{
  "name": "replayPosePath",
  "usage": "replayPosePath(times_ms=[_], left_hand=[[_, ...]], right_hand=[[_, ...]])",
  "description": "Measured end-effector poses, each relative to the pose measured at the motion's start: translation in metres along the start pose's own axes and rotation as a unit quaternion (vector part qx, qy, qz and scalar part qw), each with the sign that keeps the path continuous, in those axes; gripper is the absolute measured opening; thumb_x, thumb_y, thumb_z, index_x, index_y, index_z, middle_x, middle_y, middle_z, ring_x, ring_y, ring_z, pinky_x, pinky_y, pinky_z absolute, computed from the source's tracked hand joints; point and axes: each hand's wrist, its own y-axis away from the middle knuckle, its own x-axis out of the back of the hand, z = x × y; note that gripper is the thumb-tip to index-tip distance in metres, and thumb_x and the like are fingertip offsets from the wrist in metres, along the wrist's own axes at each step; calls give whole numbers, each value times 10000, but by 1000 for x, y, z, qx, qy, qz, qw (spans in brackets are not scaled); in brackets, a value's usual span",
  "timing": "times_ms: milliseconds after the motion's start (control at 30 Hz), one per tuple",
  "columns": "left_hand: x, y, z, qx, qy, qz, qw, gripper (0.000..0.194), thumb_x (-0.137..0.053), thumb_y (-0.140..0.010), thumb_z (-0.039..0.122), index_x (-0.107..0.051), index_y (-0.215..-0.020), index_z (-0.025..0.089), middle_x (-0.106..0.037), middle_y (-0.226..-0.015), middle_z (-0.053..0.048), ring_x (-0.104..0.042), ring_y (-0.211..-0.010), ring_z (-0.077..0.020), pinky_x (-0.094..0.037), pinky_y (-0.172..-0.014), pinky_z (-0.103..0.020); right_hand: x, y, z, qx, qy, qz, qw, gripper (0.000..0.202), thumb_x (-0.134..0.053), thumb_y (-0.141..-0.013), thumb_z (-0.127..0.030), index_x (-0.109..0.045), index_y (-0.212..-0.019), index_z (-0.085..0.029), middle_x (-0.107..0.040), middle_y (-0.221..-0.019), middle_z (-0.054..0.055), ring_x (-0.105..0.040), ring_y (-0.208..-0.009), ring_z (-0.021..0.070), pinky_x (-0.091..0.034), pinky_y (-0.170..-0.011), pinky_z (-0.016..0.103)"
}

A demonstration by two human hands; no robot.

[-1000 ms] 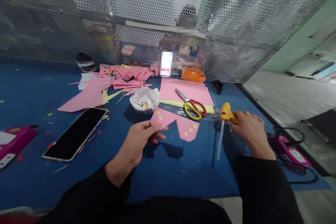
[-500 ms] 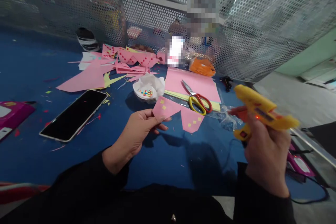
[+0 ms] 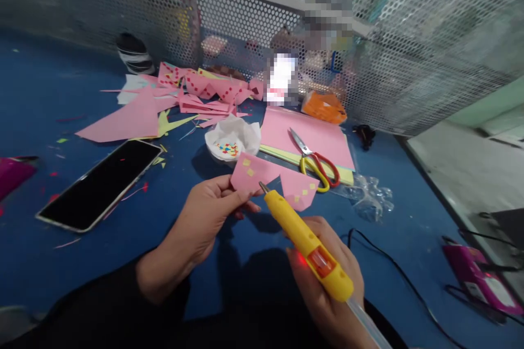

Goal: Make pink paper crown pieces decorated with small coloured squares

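Glue gun (image 3: 292, 223) has swung toward pink paper (image 3: 270, 170) between left fingers (image 3: 235, 202).

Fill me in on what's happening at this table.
The left hand holds a pink paper cutout dotted with small yellow squares. The right hand grips a yellow glue gun, its nozzle at the cutout; whether they touch is hard to tell. Beyond it, a white-lined bowl holds colorful bits, and scissors lie on stacked paper. A phone lies flat to the left, near paper scraps.
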Motion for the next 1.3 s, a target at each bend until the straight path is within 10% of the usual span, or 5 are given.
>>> replayPosePath(times_ms=[1300], left_hand=[[-4,5,2,14,-12,-4,1000,231,-877,-684,378,-807,-820,205,-767,-763,-32,-659,-623,-148,-424,-556,-235]], right_hand=[[-3,0,1,14,103,-13,995,144,-552,-971,-329,-579,-876,-224,-613,-739,-6,-599,-588,131,-450,-517,245]])
